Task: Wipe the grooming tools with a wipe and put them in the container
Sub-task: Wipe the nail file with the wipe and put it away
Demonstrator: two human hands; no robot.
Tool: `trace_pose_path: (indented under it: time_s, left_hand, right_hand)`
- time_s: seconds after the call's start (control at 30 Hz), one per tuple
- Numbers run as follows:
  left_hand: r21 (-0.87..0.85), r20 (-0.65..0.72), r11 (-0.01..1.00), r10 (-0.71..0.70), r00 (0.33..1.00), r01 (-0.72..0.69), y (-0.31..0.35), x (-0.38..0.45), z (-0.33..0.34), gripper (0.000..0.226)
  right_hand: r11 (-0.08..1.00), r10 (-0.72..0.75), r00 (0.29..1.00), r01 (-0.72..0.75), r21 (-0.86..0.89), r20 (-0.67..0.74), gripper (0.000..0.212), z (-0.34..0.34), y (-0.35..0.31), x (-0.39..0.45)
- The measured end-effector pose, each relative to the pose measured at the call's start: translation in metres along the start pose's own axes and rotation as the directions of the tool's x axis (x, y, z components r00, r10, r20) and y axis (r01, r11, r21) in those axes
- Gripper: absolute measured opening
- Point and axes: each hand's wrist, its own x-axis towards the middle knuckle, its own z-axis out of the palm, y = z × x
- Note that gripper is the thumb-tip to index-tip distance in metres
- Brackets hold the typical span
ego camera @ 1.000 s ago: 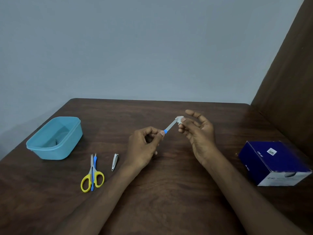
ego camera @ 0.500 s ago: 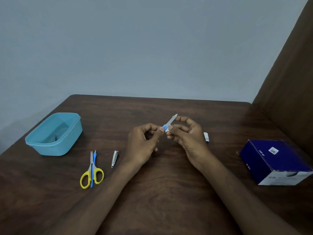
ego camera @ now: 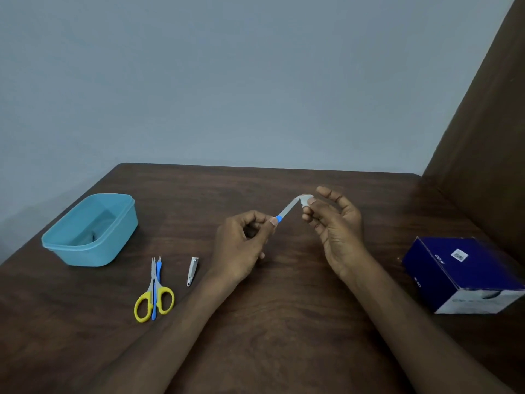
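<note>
I am observing yellow-handled scissors (ego camera: 153, 294) lying nearest, a nail clipper (ego camera: 192, 271) beside them. My left hand (ego camera: 241, 245) is pinching the nail file (ego camera: 287, 210) by its blue end; my right hand (ego camera: 335, 223) is pinching a small wipe (ego camera: 304, 201) on its tip. The container (ego camera: 91, 231) is sitting far left on the table (ego camera: 270, 322).

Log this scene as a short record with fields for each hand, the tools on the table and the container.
left hand: pinches nail file at its blue end
right hand: pinches wipe at the file's tip
on table: scissors, blue tool, nail clipper
container: far left, open
box: right
</note>
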Motion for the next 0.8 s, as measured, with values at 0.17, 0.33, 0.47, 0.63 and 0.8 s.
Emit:
trace_pose_path:
  time_s: [0.17, 0.33, 0.47, 0.63, 0.8]
  left_hand:
    - [-0.001, -0.014, 1.0, -0.001, 1.0, 0.001, 0.001, 0.001, 0.0, 0.014]
    - [0.033, 0.002, 0.999, -0.006, 1.0, 0.006, 0.003, -0.001, -0.001, 0.014]
    - [0.048, 0.009, 0.999, -0.014, 1.0, 0.014, 0.004, -0.002, -0.001, 0.014]
    - [0.046, 0.003, 0.999, -0.021, 1.0, 0.02, 0.003, -0.002, -0.001, 0.013]
    - [0.04, -0.022, 0.999, -0.026, 0.999, 0.027, 0.001, 0.0, -0.001, 0.011]
  right_hand:
    - [0.967, 0.09, 0.989, -0.06, -0.248, 0.114, 0.037, 0.006, 0.014, -0.01]
    - [0.991, 0.08, 0.989, -0.065, -0.117, 0.126, 0.036, 0.008, 0.009, -0.009]
    - [1.0, 0.03, 0.998, -0.03, 0.005, 0.046, 0.032, 0.001, 0.0, 0.0]
    - [0.995, -0.018, 1.0, 0.016, 0.101, 0.02, 0.031, -0.004, -0.006, 0.006]
    - [0.892, -0.299, 0.952, 0.305, -0.333, 0.072, 0.024, -0.005, 0.005, 0.002]
